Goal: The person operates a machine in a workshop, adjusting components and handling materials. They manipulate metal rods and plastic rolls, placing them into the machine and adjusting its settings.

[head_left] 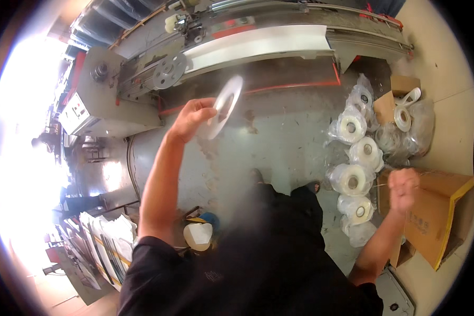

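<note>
My left hand [191,120] is raised over the floor with its fingers pinched on the edge of a flat white ring [231,90]. The ring is tilted nearly on edge, its centre hole showing as a narrow slot. Whether it is a thin roll of tape, I cannot tell. On the far right, my right hand [404,190] is closed in a fist in front of a brown cardboard box [426,221]. A fine thread-like line shows beside that fist. What the fingers hold is hidden.
Several white rolls in clear plastic [352,179] lie along the right. A long machine [284,39] with a grey spoked reel [169,70] spans the far side, its control cabinet [87,113] at left. Stacked sheets [102,237] stand lower left, near a stool [197,235].
</note>
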{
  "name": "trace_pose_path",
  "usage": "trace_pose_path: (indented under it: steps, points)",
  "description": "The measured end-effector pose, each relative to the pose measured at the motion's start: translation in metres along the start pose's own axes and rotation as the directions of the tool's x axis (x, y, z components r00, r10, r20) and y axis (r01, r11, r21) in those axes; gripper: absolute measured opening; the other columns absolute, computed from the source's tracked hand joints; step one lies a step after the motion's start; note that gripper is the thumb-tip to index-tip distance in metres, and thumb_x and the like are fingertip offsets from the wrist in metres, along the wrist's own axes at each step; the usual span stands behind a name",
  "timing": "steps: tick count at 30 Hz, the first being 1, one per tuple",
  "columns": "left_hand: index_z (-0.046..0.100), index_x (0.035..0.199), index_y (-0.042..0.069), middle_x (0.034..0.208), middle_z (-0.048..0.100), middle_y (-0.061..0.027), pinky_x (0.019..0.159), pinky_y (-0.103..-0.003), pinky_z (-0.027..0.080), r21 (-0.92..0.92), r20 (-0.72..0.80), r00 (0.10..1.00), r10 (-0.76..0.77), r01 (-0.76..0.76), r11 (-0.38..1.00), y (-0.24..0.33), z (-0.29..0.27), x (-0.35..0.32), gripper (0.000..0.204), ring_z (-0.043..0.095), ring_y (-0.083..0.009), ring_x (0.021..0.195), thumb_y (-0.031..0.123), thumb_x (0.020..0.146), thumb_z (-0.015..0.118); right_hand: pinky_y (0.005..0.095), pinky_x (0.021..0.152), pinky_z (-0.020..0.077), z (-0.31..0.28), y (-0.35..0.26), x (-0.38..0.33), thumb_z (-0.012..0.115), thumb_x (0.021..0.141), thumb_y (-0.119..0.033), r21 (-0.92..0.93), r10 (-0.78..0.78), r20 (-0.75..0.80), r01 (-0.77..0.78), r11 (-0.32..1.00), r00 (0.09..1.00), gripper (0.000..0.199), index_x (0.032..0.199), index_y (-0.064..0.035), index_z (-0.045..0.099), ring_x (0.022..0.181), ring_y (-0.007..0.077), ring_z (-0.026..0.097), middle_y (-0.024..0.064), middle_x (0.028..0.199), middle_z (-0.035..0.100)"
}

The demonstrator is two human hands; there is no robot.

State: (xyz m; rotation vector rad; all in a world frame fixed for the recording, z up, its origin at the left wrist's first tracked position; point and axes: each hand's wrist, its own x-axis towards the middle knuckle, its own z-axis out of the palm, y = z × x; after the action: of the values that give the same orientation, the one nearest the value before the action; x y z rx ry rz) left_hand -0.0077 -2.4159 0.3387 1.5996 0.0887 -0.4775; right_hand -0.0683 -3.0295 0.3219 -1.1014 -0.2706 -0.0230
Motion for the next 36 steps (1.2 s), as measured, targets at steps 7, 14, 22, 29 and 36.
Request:
trace_pose_path:
  steps: [7, 14, 22, 29, 36]
  points:
    - [0.073, 0.122, -0.001, 0.1, 0.075, -0.0053, 0.083, -0.028, 0.053, 0.65, 0.217, 0.922, -0.322, 0.109, 0.752, 0.045, -0.163, -0.075, 0.055, 0.067, -0.0128, 0.09, 0.029, 0.076, 0.078, 0.027, 0.062, 0.0315, -0.051, -0.065, 0.106, 0.064, 0.105, -0.03, 0.029, 0.135, -0.298, -0.132, 0.991, 0.945, 0.025, 0.095, -0.0092, 0.055, 0.06, 0.0084, 0.029, -0.0062, 0.065, 0.031]
    - [0.074, 0.122, -0.001, 0.095, 0.074, -0.006, 0.079, -0.031, 0.053, 0.708, 0.116, 0.906, -0.408, 0.213, 0.673, 0.075, -0.239, -0.147, 0.057, 0.066, -0.0154, 0.086, 0.032, 0.075, 0.08, 0.0239, 0.064, 0.0332, -0.113, 0.02, 0.105, 0.06, 0.106, -0.024, -0.151, 0.472, -0.317, -0.535, 0.831, 0.823, 0.014, 0.107, -0.0102, 0.062, 0.065, 0.0058, 0.037, -0.007, 0.07, 0.037]
    - [0.076, 0.117, 0.003, 0.092, 0.074, -0.0052, 0.077, -0.033, 0.052, 0.823, 0.119, 0.867, -0.484, 0.187, 0.537, 0.109, -0.27, -0.103, 0.056, 0.066, -0.0162, 0.084, 0.036, 0.073, 0.082, 0.032, 0.098, 0.0473, -0.1, 0.142, 0.149, 0.068, 0.098, -0.021, -0.934, 0.749, -0.357, -0.23, -0.274, 0.558, 0.033, 0.128, -0.0075, 0.064, 0.108, 0.0199, 0.062, 0.0063, 0.122, 0.067]
    - [0.077, 0.092, 0.004, 0.069, 0.063, -0.0056, 0.065, -0.038, 0.045, 0.914, 0.05, 0.839, -0.541, 0.18, 0.363, 0.183, -0.259, -0.009, 0.041, 0.057, -0.0189, 0.067, 0.039, 0.071, 0.077, 0.0396, 0.113, 0.0402, 0.307, 0.219, 0.283, 0.067, 0.098, -0.027, -0.511, 0.362, 0.34, -0.153, 0.846, 0.868, 0.046, 0.134, 0.0008, 0.064, 0.133, 0.0244, 0.055, 0.0136, 0.142, 0.062]
    - [0.066, 0.069, 0.004, 0.06, 0.051, -0.0047, 0.06, -0.04, 0.038, 0.949, -0.015, 0.799, -0.602, 0.201, 0.243, 0.251, -0.257, 0.075, 0.04, 0.047, -0.0211, 0.061, 0.041, 0.074, 0.077, 0.0426, 0.118, 0.0359, 0.528, 0.257, 0.344, 0.088, 0.079, -0.037, -0.331, 0.014, 0.692, 0.3, 0.895, 0.722, 0.084, 0.144, -0.0037, 0.047, 0.139, 0.0276, 0.05, 0.0159, 0.145, 0.055]
